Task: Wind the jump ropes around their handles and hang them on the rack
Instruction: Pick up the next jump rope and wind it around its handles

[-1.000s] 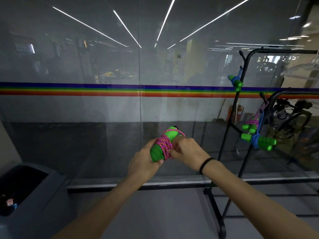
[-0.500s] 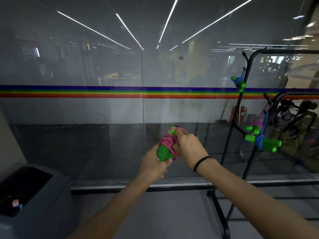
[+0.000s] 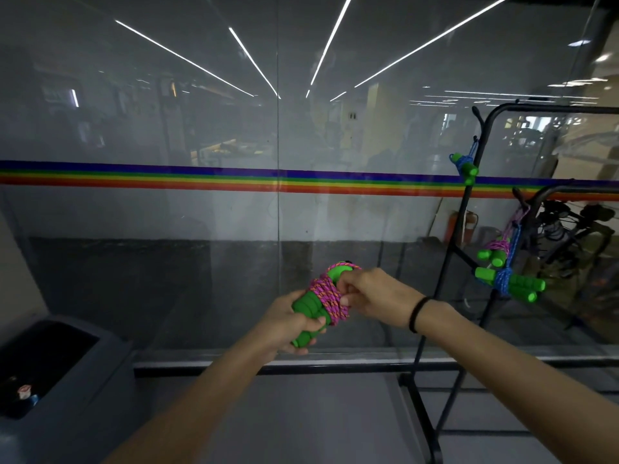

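I hold a jump rope with green handles at chest height, its pink rope wound in many turns around them. My left hand grips the lower ends of the handles. My right hand pinches the pink rope at the bundle's upper side, fingers curled. To the right stands a black rack. A wound blue rope with green handles hangs high on it. Lower down hang a pink-roped bundle and a blue-roped bundle.
A glass wall with a rainbow stripe runs straight ahead. A grey bin with an open dark top stands at the lower left. The rack's black base bars cross the floor at the lower right. Exercise gear shows behind the rack.
The bundle has sunk and tilted more sideways in my left hand. My right hand moved from the handle tops to the side of the wound rope, and the view shifted slightly.
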A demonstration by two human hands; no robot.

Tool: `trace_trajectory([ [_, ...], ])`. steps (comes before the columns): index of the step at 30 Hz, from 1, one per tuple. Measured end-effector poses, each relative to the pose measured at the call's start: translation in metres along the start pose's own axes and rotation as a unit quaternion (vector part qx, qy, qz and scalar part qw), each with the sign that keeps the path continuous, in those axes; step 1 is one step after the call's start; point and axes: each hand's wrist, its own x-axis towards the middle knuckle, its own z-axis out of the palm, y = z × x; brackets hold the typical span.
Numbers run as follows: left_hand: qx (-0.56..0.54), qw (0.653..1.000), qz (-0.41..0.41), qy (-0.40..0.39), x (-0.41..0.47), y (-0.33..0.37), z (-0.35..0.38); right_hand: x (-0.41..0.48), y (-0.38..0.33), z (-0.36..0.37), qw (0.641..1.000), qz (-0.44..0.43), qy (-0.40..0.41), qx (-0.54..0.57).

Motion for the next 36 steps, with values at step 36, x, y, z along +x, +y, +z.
trace_trajectory([
  [36, -0.163, 0.982, 0.028, -0.092, -0.003, -0.01, -0.03, 0.03, -0.01, 0.024, 0.882, 0.181, 0.289, 0.326],
])
